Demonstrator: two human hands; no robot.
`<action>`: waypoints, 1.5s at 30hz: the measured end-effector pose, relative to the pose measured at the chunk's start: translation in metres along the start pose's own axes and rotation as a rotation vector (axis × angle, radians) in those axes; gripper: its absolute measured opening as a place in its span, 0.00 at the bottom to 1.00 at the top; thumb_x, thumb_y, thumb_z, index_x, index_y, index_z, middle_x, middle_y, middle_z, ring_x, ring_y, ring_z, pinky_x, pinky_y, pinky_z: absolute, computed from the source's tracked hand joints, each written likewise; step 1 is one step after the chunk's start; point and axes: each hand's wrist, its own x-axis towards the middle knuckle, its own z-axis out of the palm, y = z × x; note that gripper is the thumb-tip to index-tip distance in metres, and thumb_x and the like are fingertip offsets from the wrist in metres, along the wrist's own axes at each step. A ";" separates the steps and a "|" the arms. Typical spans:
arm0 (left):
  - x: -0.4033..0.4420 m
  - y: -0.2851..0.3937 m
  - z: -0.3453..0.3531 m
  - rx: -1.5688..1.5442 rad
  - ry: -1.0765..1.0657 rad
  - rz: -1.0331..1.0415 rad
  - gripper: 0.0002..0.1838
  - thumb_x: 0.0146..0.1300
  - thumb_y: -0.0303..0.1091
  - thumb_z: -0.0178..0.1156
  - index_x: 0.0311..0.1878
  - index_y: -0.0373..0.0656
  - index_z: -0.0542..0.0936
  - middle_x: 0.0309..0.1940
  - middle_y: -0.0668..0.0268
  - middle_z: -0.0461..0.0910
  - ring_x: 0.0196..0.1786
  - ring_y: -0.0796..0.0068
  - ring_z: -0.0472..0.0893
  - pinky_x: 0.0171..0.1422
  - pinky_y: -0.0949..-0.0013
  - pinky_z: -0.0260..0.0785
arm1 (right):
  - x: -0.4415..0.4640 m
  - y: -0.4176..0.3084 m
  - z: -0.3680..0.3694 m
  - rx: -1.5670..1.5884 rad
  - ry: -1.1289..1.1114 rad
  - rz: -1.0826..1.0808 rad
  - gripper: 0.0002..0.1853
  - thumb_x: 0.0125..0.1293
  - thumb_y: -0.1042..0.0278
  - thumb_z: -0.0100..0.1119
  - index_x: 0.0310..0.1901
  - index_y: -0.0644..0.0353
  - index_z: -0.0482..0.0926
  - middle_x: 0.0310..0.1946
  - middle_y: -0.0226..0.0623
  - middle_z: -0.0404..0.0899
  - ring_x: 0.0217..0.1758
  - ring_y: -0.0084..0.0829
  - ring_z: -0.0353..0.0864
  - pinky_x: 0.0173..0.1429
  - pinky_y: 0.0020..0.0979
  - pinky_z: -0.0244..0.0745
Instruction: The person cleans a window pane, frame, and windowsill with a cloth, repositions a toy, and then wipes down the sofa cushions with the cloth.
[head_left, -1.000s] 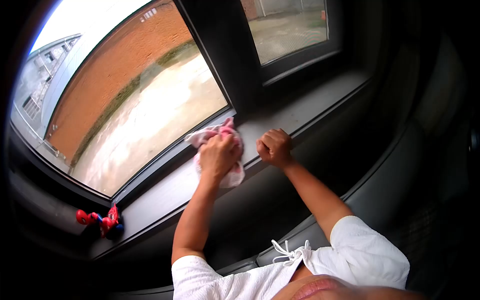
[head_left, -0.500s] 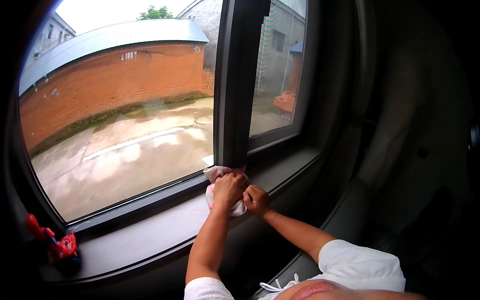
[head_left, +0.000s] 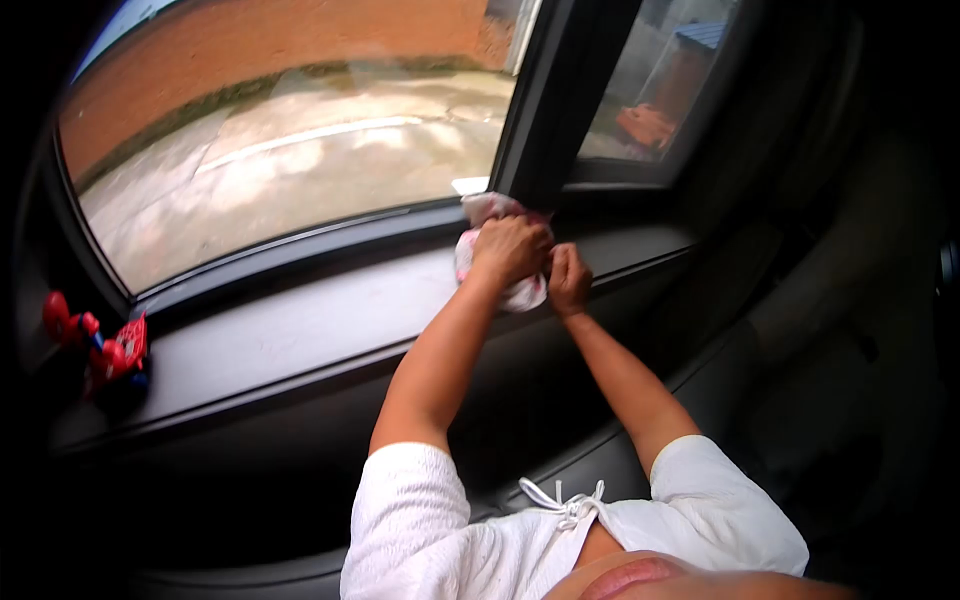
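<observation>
A white cloth with pink-red patches (head_left: pixel 524 294) lies bunched on the window sill (head_left: pixel 320 312), against the foot of the dark upright frame post (head_left: pixel 545 120). My left hand (head_left: pixel 510 248) is on top of it, its curled fingers gripping the fabric. Just to the right, my right hand (head_left: pixel 570 280) is closed at the cloth's right edge, close beside the left fingers. Its fingertips are partly hidden, but they appear to pinch the cloth.
A red and blue toy figure (head_left: pixel 118 350) stands at the sill's left end. A large glass pane (head_left: pixel 330 150) borders the sill, with a second window (head_left: pixel 650 110) right of the post. Outside are an orange wall (head_left: pixel 250 60) and paved ground.
My view has tipped downward, so the sill, cloth and hands appear higher and more of my white top shows. Both hands stay at the cloth by the post.
</observation>
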 end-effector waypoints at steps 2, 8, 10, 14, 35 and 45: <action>0.001 -0.003 0.002 0.029 0.009 0.010 0.17 0.60 0.54 0.63 0.38 0.52 0.85 0.33 0.59 0.85 0.38 0.59 0.86 0.41 0.54 0.77 | 0.001 0.003 0.001 -0.049 -0.030 0.025 0.13 0.77 0.61 0.45 0.38 0.57 0.77 0.30 0.45 0.81 0.34 0.52 0.82 0.36 0.45 0.74; -0.058 -0.063 -0.057 0.138 -0.011 0.021 0.14 0.55 0.50 0.65 0.38 0.52 0.82 0.32 0.63 0.82 0.39 0.60 0.85 0.42 0.56 0.78 | 0.000 0.013 0.011 -0.075 -0.042 0.073 0.11 0.77 0.62 0.47 0.39 0.55 0.77 0.31 0.37 0.83 0.35 0.43 0.85 0.37 0.40 0.77; -0.106 -0.089 -0.113 0.245 -0.056 -0.079 0.14 0.55 0.46 0.66 0.42 0.52 0.82 0.35 0.63 0.82 0.42 0.60 0.84 0.44 0.56 0.77 | 0.000 0.018 0.018 -0.058 -0.021 0.054 0.11 0.77 0.62 0.48 0.40 0.55 0.78 0.32 0.35 0.84 0.35 0.41 0.86 0.37 0.39 0.78; -0.231 -0.138 -0.223 0.617 -0.018 -0.345 0.14 0.59 0.43 0.64 0.47 0.53 0.82 0.34 0.59 0.81 0.42 0.57 0.84 0.45 0.53 0.78 | -0.002 0.031 0.027 -0.015 0.006 0.022 0.10 0.77 0.61 0.49 0.40 0.55 0.78 0.31 0.35 0.85 0.34 0.40 0.86 0.36 0.39 0.78; -0.248 -0.084 -0.225 1.128 0.154 -0.525 0.10 0.55 0.46 0.63 0.38 0.55 0.83 0.29 0.65 0.82 0.36 0.60 0.84 0.37 0.52 0.74 | -0.086 -0.091 -0.034 0.552 -0.538 -0.322 0.16 0.63 0.68 0.64 0.52 0.59 0.79 0.50 0.42 0.83 0.56 0.43 0.82 0.59 0.40 0.75; -0.238 -0.080 -0.218 1.168 0.017 -0.548 0.12 0.58 0.48 0.63 0.42 0.54 0.83 0.32 0.65 0.82 0.37 0.62 0.83 0.36 0.53 0.71 | -0.103 -0.079 -0.047 1.376 -1.386 0.291 0.13 0.69 0.73 0.61 0.52 0.68 0.81 0.39 0.38 0.87 0.44 0.25 0.86 0.50 0.27 0.81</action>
